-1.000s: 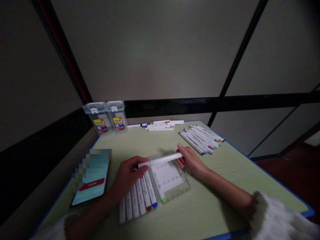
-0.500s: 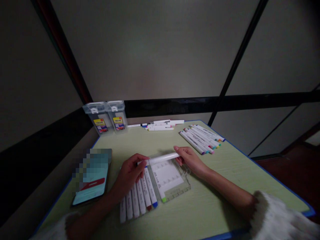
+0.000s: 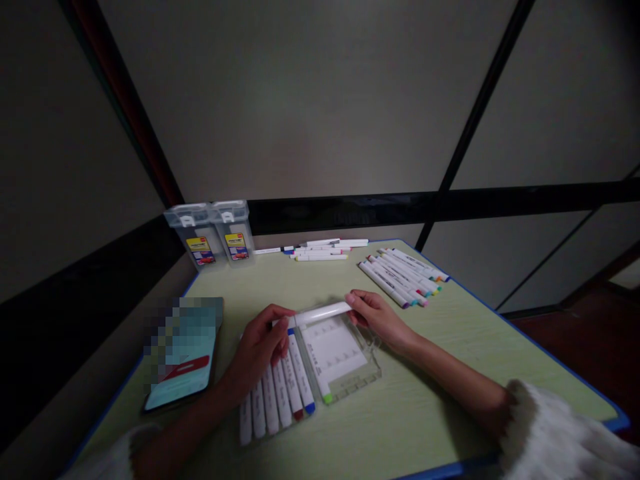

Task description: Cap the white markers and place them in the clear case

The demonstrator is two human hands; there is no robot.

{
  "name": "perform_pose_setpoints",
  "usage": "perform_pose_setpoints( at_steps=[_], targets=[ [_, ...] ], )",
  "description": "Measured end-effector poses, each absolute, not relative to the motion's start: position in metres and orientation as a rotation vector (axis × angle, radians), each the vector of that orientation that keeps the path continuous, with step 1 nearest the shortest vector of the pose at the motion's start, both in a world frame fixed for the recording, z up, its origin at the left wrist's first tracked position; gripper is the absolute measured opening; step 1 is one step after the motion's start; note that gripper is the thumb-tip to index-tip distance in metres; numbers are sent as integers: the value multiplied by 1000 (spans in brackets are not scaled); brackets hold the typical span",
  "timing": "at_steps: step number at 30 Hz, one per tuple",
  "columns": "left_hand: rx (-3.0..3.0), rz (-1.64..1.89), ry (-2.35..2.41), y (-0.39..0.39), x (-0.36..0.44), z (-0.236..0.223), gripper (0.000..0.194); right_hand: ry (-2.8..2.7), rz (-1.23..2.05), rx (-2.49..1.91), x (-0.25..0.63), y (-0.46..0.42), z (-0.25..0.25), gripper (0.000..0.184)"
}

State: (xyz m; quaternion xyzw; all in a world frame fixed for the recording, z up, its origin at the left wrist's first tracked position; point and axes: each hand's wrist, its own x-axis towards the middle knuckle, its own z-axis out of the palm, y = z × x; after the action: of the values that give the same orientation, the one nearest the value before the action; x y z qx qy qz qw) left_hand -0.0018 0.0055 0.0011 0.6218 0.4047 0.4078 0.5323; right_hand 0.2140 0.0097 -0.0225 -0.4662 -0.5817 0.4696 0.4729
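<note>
A white marker point(image 3: 320, 313) is held sideways between my two hands. My left hand point(image 3: 263, 340) pinches its left end, and my right hand point(image 3: 373, 313) grips the right end with thumb and fingers. Below it lies an opened clear plastic case point(image 3: 357, 387) with a white label sheet inside. One marker with a light green end point(image 3: 323, 387) lies along that half's left side. Several white markers point(image 3: 273, 400) sit in a row in the left half, partly under my left hand; blue and dark red ends show.
Several markers with coloured ends point(image 3: 400, 277) lie at the right. More markers point(image 3: 320, 252) are at the back edge, beside two clear lidded boxes point(image 3: 237, 233). A phone point(image 3: 185, 367) with a lit screen rests at the left of the green table point(image 3: 430, 413).
My right hand has shifted slightly to the left along with the marker. My left hand has barely moved, and both still hold the marker.
</note>
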Motion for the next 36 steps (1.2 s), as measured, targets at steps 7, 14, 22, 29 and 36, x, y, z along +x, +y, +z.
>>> perform_pose_setpoints(
  at_steps=[7, 14, 22, 29, 36],
  targets=[
    [1447, 977, 977, 5, -1, 4, 22, -1419, 1141, -1136, 212, 8, -17, 38],
    [1441, 982, 979, 5, -2, 3, 20, -1412, 1160, -1118, 212, 6, -14, 35],
    [1431, 988, 1012, 6, -2, 3, 19, -1394, 1185, -1070, 211, 6, -14, 32],
    [1439, 977, 1047, 4, -1, 7, 19, -1430, 1156, -1005, 212, 4, -14, 28],
    [1441, 974, 1071, 6, -2, 6, 19, -1392, 1162, -1037, 212, 5, -15, 32]
  ],
)
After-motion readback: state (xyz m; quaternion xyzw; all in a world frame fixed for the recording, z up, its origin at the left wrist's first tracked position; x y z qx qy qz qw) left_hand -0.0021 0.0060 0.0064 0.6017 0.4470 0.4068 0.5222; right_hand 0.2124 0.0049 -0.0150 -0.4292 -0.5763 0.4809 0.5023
